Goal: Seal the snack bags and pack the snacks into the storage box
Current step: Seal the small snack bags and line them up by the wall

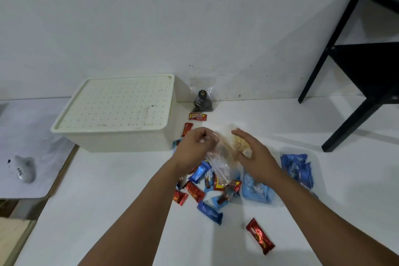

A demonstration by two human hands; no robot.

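Observation:
A clear plastic snack bag (220, 162) with pale yellow snacks in its far end hangs above the table between my hands. My left hand (197, 147) pinches its upper edge with curled fingers. My right hand (253, 155) is beside the bag's filled end, fingers spread and loosely bent around it. The cream storage box (121, 114) stands at the back left with its dotted lid on. Several red and blue wrapped snacks (207, 192) lie in a pile under my hands. One red bar (260, 236) lies alone nearer me.
A clear bag of dark snacks (203, 100) leans on the wall beside the box. Clear bags of blue packets (299, 168) lie to the right. A black side table (364, 64) stands at the far right. A lower surface with a white object (23, 170) is left.

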